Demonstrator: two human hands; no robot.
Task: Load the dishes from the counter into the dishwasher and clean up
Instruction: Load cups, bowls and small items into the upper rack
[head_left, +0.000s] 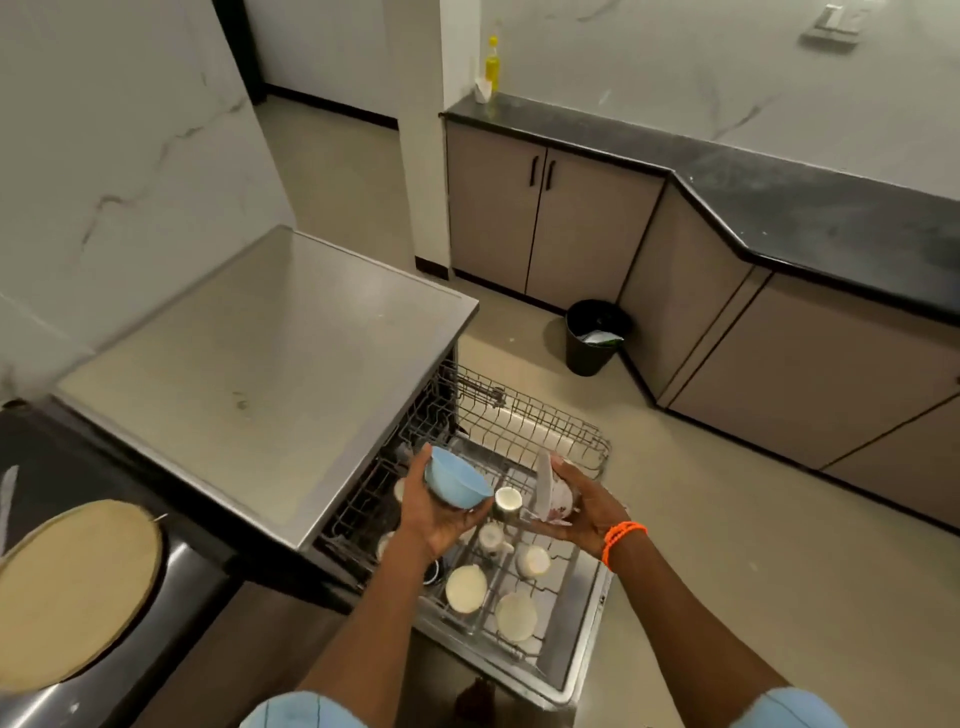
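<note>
My left hand (434, 519) grips a light blue bowl (456, 480), tilted on its side, above the pulled-out dishwasher rack (545, 431). My right hand (584, 501) holds a white dish with reddish markings (553, 493), also tilted, just right of the bowl. Under both hands the lower rack carries several upturned cups and bowls, among them a steel cup (507, 501) and a pale bowl (466, 588). The open dishwasher door (576, 660) lies flat beneath the rack.
A steel counter top (270, 364) covers the dishwasher on the left. A round wooden board (72, 592) lies at the lower left. A black waste bin (595, 335) stands on the floor by beige cabinets (545, 223). A yellow bottle (492, 65) is on the dark far counter.
</note>
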